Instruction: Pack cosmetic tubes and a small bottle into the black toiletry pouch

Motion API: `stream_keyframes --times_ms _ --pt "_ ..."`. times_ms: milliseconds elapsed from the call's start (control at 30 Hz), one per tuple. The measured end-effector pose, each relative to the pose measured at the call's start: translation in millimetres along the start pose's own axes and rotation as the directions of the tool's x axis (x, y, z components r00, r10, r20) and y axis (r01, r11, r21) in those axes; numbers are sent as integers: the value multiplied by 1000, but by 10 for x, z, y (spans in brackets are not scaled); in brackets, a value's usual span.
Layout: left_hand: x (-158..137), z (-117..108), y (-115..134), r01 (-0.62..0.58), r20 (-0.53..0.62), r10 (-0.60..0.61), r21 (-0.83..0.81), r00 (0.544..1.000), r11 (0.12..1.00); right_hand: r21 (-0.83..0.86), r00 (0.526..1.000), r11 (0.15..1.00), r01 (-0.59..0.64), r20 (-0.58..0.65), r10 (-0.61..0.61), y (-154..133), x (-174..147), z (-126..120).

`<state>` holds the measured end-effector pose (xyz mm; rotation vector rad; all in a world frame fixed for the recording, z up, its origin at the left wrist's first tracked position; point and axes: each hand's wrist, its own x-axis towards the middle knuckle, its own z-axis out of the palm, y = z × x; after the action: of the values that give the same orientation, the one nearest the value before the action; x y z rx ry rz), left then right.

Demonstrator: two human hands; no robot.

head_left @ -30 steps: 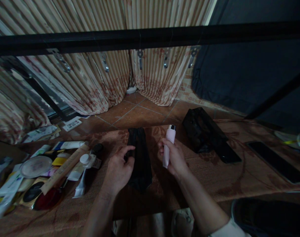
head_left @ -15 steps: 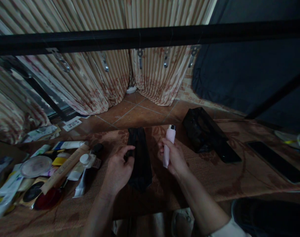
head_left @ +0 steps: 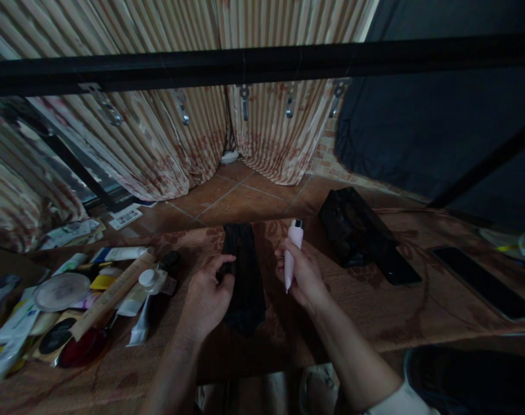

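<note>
In my right hand (head_left: 304, 274) is a slim pale pink tube (head_left: 294, 245) with a shiny silver cap. My fingers wrap around it, cap end up, its flat tail seen nearly edge-on below. My left hand (head_left: 208, 297) lies against the left side of a long black mesh pouch (head_left: 245, 282). Its thumb and index finger curve over the pouch's edge, with a gap between their tips; the other fingers are largely hidden. The pouch lies lengthwise on the patterned brown cloth (head_left: 357, 311), between my two hands.
Cosmetics crowd the left side: a round clear-lidded case (head_left: 62, 291), a white-capped bottle (head_left: 149, 279) and several tubes. To the right sit a second black mesh bag (head_left: 347, 227), a dark phone-like slab (head_left: 398, 266) and a larger one (head_left: 483, 282). A black bar (head_left: 262, 62) with hooks crosses ahead.
The pink tube has turned in my right hand, so its flat tail now looks narrow. That hand has shifted slightly left. My left hand and the pouch have barely moved.
</note>
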<state>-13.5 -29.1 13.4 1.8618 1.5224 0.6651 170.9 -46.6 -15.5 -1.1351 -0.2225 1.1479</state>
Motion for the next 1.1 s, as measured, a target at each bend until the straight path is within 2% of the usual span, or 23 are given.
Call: stream_keyframes --times_ms 167,267,400,600,867,1100 --pt "0 20 -9 -57 -18 57 -3 998 998 47 997 996 -73 -1 74 -1 8 -8" --pt "-1 23 -3 -40 -18 40 -4 999 999 81 997 994 -76 6 76 6 12 -13" --pt "5 25 -16 2 8 -2 -1 1000 1000 75 999 997 -34 4 33 31 19 -25" --pt "7 26 -52 -35 -9 35 12 999 999 73 1000 997 0 28 -2 62 45 -56" --pt "-12 2 -4 -38 -1 39 26 999 999 82 981 985 150 115 -158 64 28 -50" --pt "-18 22 -18 -27 -12 28 43 1000 999 121 977 973 198 63 -206 -81 -12 9"
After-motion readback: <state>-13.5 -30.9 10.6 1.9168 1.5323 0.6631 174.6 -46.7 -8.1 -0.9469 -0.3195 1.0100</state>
